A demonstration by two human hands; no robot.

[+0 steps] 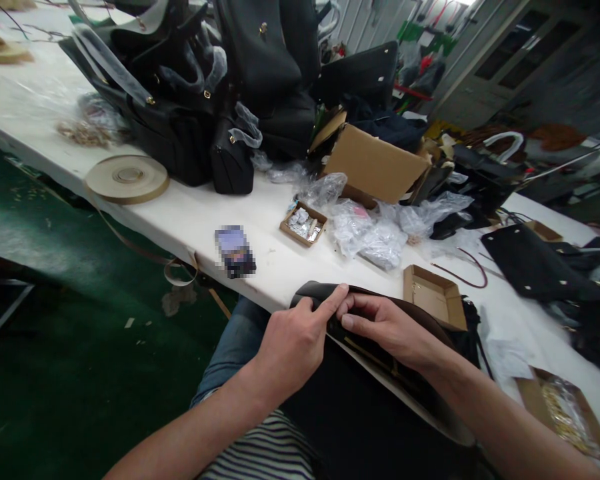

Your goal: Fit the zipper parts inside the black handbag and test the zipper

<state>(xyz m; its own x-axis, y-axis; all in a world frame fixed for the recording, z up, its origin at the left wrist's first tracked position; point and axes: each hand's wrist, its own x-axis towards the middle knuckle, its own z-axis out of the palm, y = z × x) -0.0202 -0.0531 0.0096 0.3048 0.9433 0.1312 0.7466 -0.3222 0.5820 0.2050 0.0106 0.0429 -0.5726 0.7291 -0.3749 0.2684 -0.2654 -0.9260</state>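
A black bag (pixel 350 407) lies over my lap, its opening facing up and its far edge leaning on the table's front edge. My left hand (pixel 297 340) is closed at the bag's left corner, with the index finger stretched along the rim and the other fingers curled. Just right of that fingertip, my right hand (pixel 385 327) reaches over the opening, thumb and fingertips brought together in a pinch. Whatever sits between them is too small or hidden to make out. A pale lining edge shows along the near side of the opening.
On the white table (pixel 190 220) stand several black bags (pixel 180 127), a tape roll (pixel 127 177), a small parts box (pixel 304 223), a cardboard box (pixel 375 163) and plastic bags (pixel 370 230). An open carton (pixel 435 297) sits beyond my right hand. A pixelated item (pixel 235 251) lies left.
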